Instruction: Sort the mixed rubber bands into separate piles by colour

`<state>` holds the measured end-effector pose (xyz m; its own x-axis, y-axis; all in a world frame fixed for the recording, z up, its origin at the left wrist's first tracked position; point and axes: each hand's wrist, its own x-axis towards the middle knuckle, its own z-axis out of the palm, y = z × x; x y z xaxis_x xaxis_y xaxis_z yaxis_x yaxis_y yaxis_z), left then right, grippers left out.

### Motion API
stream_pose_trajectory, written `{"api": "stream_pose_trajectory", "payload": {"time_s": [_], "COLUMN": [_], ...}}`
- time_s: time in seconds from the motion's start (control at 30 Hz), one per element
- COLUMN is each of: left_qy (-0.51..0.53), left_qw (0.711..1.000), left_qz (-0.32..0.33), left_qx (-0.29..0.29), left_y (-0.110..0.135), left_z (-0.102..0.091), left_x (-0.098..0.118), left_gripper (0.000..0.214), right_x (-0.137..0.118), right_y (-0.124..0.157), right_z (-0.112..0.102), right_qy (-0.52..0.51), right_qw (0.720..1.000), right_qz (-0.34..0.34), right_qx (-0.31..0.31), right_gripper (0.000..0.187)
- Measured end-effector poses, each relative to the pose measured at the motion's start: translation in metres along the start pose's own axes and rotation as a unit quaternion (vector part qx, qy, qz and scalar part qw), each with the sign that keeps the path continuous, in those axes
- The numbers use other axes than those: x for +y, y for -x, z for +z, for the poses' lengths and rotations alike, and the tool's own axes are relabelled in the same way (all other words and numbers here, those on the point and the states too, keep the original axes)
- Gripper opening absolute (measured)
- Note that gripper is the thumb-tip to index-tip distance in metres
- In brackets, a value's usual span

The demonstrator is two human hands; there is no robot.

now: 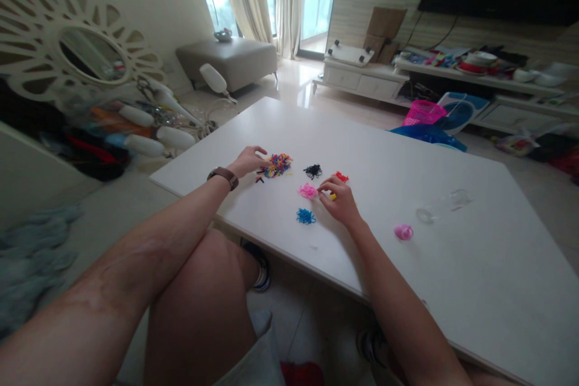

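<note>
Small elastic bands lie sorted by colour on the white table (280,123). My left hand (248,160) reaches to the edge of a mixed multicoloured pile (279,164), its fingers apart and the fingertips touching the bands. My right hand (338,198) is at the right side of the pink pile (307,191), thumb and fingertips brought together; whatever is between them is too small to make out. Behind that hand lies the red pile (341,177), partly covered, and some yellow (333,197) shows by its fingers. A black pile (313,170) and a blue pile (306,216) are close by.
A clear glass or plastic jar (446,205) lies on its side at the right, with a pink lid-like object (403,232) nearer to me. Past the table are a pink basket (424,113) and a grey ottoman (230,60). A lamp with white shades (176,137) stands at the left.
</note>
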<state>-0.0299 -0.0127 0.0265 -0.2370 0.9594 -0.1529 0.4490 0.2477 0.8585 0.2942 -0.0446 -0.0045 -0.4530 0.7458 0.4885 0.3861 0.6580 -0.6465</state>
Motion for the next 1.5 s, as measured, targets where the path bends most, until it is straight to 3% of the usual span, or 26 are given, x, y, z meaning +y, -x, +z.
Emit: {"api": "stream_pose_trajectory", "payload": {"time_s": [0.13, 0.27, 0.53, 0.8, 0.9, 1.13, 1.27, 1.5], "left_qy": [-0.046, -0.092, -0.151, -0.189, -0.171, -0.125, -0.103, -0.162], "left_qw": [0.998, 0.995, 0.987, 0.979, 0.982, 0.991, 0.991, 0.983], "left_qz": [-0.012, -0.035, -0.046, -0.070, -0.058, -0.025, -0.011, -0.011], "left_qx": [0.034, 0.025, 0.005, -0.031, -0.058, -0.048, -0.081, -0.091], "left_y": [0.000, 0.002, 0.003, -0.006, -0.006, -0.003, -0.002, -0.004], "left_z": [-0.012, -0.019, -0.012, -0.011, -0.016, -0.021, -0.018, -0.014], "left_x": [-0.003, -0.007, -0.014, -0.018, -0.017, -0.017, -0.018, -0.018], "left_gripper": [0.034, 0.027, 0.016, 0.016, 0.016, 0.023, 0.029, 0.028], "right_x": [0.001, 0.001, 0.003, 0.003, 0.002, 0.001, 0.002, 0.004], "right_y": [0.000, 0.000, -0.001, -0.001, -0.001, -0.001, -0.001, -0.001], "right_z": [0.000, 0.000, 0.002, 0.003, 0.002, 0.003, 0.003, 0.003], "right_qy": [0.004, 0.001, 0.005, 0.016, 0.019, 0.025, 0.023, 0.026], "right_qw": [1.000, 1.000, 1.000, 1.000, 1.000, 1.000, 1.000, 0.999], "right_qz": [-0.001, 0.001, -0.004, -0.006, -0.006, -0.011, -0.011, -0.017], "right_qx": [-0.006, -0.005, -0.007, -0.009, -0.011, -0.013, -0.016, -0.019], "right_gripper": [0.011, 0.011, 0.012, 0.013, 0.013, 0.013, 0.014, 0.014]}}
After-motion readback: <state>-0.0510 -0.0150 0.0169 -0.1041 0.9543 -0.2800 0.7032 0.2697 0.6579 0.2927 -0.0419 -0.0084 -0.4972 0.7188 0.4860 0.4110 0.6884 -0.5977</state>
